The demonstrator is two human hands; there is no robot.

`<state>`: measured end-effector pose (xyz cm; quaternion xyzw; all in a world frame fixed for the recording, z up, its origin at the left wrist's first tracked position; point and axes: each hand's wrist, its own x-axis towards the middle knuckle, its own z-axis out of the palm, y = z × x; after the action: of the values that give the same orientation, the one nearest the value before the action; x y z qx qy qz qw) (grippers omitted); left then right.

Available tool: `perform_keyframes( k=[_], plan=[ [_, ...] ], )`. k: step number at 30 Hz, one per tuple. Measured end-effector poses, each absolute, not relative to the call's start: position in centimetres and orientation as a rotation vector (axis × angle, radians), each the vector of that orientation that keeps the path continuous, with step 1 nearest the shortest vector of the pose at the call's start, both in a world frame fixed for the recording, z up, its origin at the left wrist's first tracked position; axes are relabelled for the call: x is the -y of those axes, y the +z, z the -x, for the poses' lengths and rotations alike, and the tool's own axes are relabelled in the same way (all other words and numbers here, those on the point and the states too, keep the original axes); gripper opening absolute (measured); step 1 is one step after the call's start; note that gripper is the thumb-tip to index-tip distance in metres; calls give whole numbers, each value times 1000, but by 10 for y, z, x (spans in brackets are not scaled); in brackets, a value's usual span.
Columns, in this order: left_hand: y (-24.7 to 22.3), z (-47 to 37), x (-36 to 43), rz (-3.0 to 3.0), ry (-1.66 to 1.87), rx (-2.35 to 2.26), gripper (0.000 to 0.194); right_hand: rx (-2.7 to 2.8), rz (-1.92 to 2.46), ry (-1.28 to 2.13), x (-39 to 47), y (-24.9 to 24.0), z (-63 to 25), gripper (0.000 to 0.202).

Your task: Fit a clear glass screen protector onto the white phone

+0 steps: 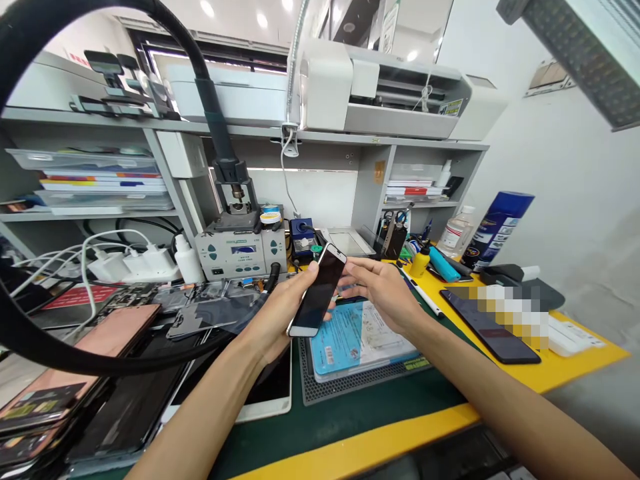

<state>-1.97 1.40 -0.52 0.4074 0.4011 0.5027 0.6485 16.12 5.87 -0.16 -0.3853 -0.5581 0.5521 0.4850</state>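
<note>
A smartphone [320,293] with a dark screen and white front borders is tilted in my left hand [287,303]. The thumb lies along its left edge, and fingertips show past the right edge. My right hand [383,290] is at the phone's upper right edge, its fingers apart; whether they touch it or are just beside it I cannot tell. Below the phone, a blue and white package [340,340] lies on a grey perforated mat [313,393]. Partly under my left forearm is a white-framed tablet [280,390].
A black ring on a thick arm [217,120] looms at left. Several phones [100,340] are stacked there. A rework station [240,250] stands behind. At right are a dark phone [490,327], a yellow bottle [420,261] and a blue spray can [497,230].
</note>
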Motion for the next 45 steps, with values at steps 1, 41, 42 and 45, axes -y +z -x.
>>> perform_keyframes(
  k=[1, 41, 42, 45],
  plan=[
    [-6, 19, -14, -922, 1148, -910, 44, 1366, 930, 1346, -59, -2, -162, 34],
    [-13, 15, -18, -921, 1605, -791, 41, 1972, 871, 1222, -35, -18, -154, 78],
    [-13, 15, -18, -928, 1603, -792, 41, 1974, 873, 1215, -35, -18, -154, 78],
    [-14, 15, -19, -940, 1598, -802, 41, 1977, 874, 1184, -34, -19, -154, 77]
  ],
)
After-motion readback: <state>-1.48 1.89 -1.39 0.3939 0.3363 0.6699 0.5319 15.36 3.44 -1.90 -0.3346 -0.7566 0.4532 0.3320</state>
